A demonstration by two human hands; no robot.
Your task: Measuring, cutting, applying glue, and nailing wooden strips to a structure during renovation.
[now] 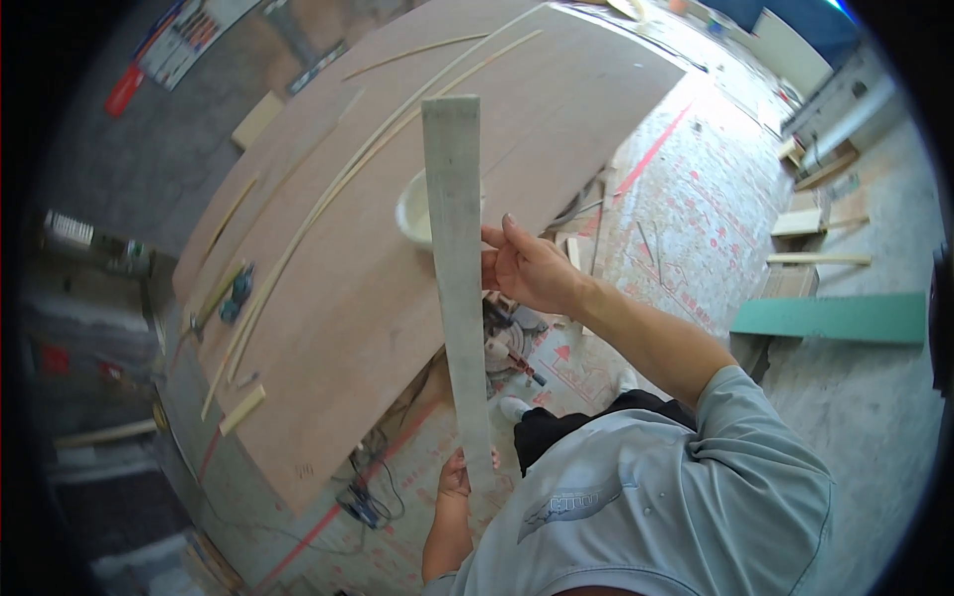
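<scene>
A long, flat, greyish-white board (456, 228) stretches away from me, raised over the edge of a large plywood sheet. Its near end is gripped by my left hand (455, 474), whose fingers wrap round both sides. Beside the board's right edge, farther along, is my right hand (532, 266). Its thumb stands apart from the board, and the fingers reach toward the edge, with the tips partly hidden behind it. The board covers part of a white bowl (411, 211) on the plywood sheet (348, 397).
Thin wood strips (313, 214) and a dark green power tool (237, 292) lie on the sheet. Below its near edge are a saw-like machine (512, 343) and a corded tool (363, 505) on the floor. A green board (830, 319) and wood offcuts lie at right.
</scene>
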